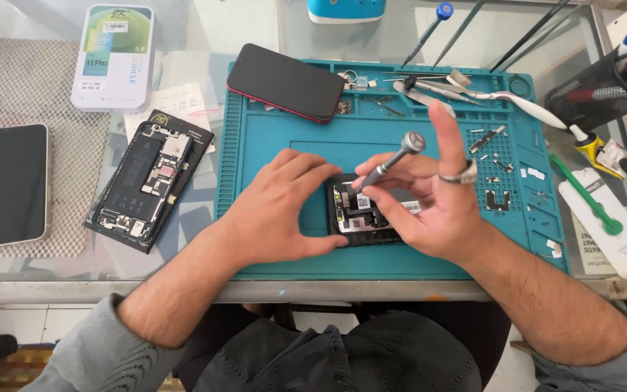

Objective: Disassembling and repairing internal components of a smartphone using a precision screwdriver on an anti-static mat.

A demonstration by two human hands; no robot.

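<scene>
On the teal repair mat (270,138), the left hand (277,210) pins the opened phone (363,214) while the right hand (429,207) pinches a screwdriver (386,165) into its exposed internals, several removed brackets (497,199) lying aside.

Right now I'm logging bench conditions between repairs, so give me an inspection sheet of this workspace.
Surface: teal repair mat on a glass table.
Job's things: opened phone; precision screwdriver tip on it.
Clutter: red-edged phone, opened phone on black tray, white-edged phone, phone box, tweezers, loose brackets, green pry tool.
Grippers: left hand steadies the phone; right hand holds the screwdriver.
Cables: nothing seen.
Surroundings: mesh tool cup.
</scene>
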